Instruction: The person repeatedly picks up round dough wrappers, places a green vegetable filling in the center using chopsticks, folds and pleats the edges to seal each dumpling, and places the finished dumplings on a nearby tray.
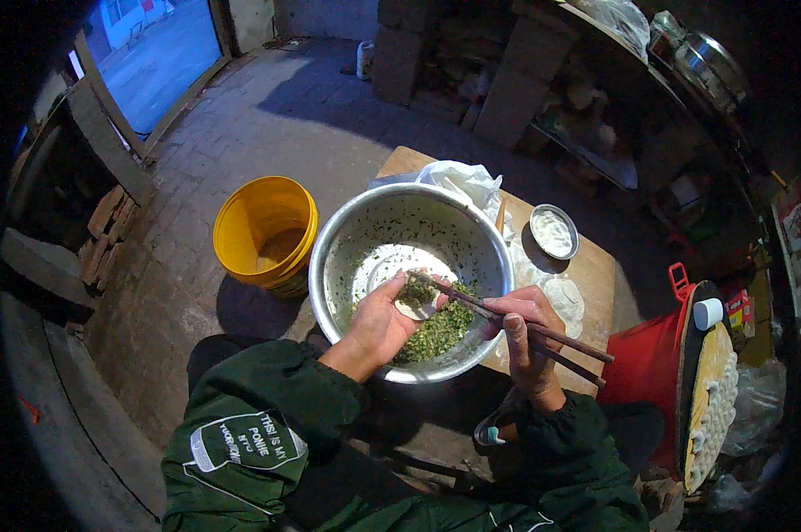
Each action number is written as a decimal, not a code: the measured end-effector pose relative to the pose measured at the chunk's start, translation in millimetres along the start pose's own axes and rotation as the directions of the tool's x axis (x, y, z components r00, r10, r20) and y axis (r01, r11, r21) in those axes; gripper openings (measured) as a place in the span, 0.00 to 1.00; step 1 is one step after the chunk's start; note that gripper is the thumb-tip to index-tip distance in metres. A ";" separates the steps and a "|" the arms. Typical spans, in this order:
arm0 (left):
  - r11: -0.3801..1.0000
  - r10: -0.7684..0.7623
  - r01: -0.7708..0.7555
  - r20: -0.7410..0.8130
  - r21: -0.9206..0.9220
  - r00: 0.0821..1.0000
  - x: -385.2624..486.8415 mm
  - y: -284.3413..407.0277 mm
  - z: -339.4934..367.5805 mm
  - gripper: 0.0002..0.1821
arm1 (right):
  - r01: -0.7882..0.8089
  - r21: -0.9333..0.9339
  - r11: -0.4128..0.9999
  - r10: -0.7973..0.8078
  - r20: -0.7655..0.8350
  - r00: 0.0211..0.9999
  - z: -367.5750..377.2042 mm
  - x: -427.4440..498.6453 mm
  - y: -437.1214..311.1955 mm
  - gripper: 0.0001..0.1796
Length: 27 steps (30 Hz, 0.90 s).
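Observation:
My left hand [379, 327] holds a round dough wrapper [413, 310] over a large metal basin [327, 319]. A mound of chopped green filling [419, 290] sits on the wrapper. In my right hand [530, 332] is a pair of dark chopsticks [483, 310], whose tips touch the filling on the wrapper. More loose green filling [437, 336] lies in the lower right of the basin, and flecks of it cling to the inner wall. Just right of my right hand, flat dough wrappers [564, 299] lie on a floured wooden board [596, 279], partly hidden by that hand.
A metal bowl of white flour [553, 231] stands on the board, with a white plastic bag [463, 179] behind the basin. To the left is a yellow bucket [231, 263]. At right, a red container [643, 372] stands beside a round tray [689, 459] bearing rows of small dough pieces [716, 405].

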<state>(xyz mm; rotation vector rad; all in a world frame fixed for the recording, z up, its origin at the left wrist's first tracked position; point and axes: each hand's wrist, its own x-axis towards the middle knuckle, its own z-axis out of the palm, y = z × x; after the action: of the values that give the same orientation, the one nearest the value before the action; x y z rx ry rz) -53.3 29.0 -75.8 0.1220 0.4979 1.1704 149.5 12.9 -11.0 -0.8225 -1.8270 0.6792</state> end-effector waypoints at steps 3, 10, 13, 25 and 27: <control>0.999 0.011 -0.010 -0.017 0.048 1.000 -0.2 0.7 1.3 0.21 | -0.017 0.007 1.000 0.017 -0.042 0.999 1.5 2.4 -5.1 0.14; 0.988 0.100 -0.092 -0.054 0.121 0.994 -0.4 0.6 4.2 0.23 | -0.093 0.026 0.995 0.096 -0.119 0.988 -6.5 -2.3 -14.9 0.18; 0.993 0.086 -0.085 -0.018 0.085 0.996 0.7 4.0 5.0 0.26 | -0.007 -0.085 0.996 0.000 -0.084 0.996 -4.9 -6.3 -15.0 0.18; 0.993 0.084 -0.083 -0.014 0.079 0.996 -2.1 4.6 15.3 0.33 | 0.292 -0.254 0.922 -0.268 0.128 0.955 8.0 -21.2 -17.3 0.14; 0.996 0.068 -0.069 0.021 0.056 0.997 -3.4 4.8 15.4 0.34 | 0.325 -0.245 0.913 -0.273 0.226 0.935 8.4 -22.1 -15.4 0.17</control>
<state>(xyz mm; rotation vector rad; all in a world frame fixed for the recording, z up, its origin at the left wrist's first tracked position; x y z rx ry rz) -51.7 30.3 -59.4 0.2005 0.5140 1.2212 144.4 -14.7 -14.5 -0.6496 -2.1983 0.3104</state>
